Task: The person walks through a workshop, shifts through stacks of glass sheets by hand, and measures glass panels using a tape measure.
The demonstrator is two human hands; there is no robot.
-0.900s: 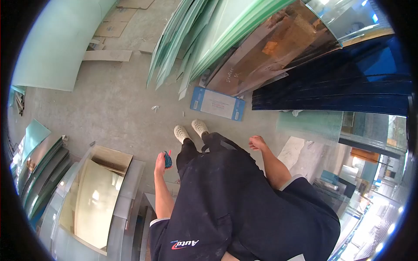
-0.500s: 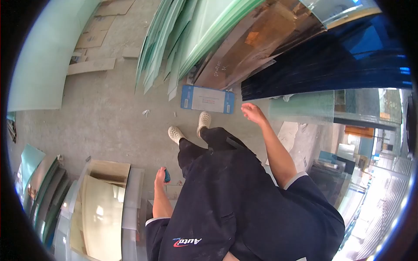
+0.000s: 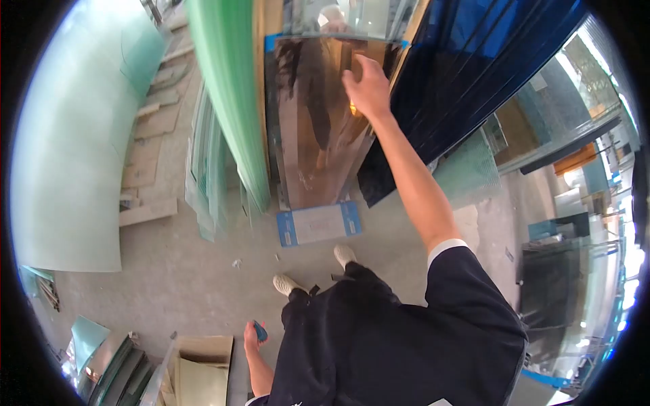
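Note:
My left hand (image 3: 251, 338) hangs low at my side, closed around a small dark teal object (image 3: 260, 331) whose kind I cannot make out. In front of me, my right hand (image 3: 370, 88) is raised with thumb and fingers apart. Behind it leans a brown-tinted glass sheet (image 3: 315, 128), reflecting its surroundings and bearing faint white writing low down. Whether my fingertips touch the sheet I cannot tell. At the foot of the sheet lies a flat white and blue box or board (image 3: 318, 225).
Green-edged glass sheets (image 3: 233, 88) stand left of the brown sheet, dark blue sheets (image 3: 440, 88) to its right. A large pale pane (image 3: 74, 155) fills the far left. More sheets stand in racks (image 3: 562, 284) at right. Cardboard pieces (image 3: 145, 159) lie on the concrete floor (image 3: 183, 284).
I have come closer to and turned toward the brown sheet. My right hand has risen from beside the box up to the sheet's upper part. The left hand still holds the teal object.

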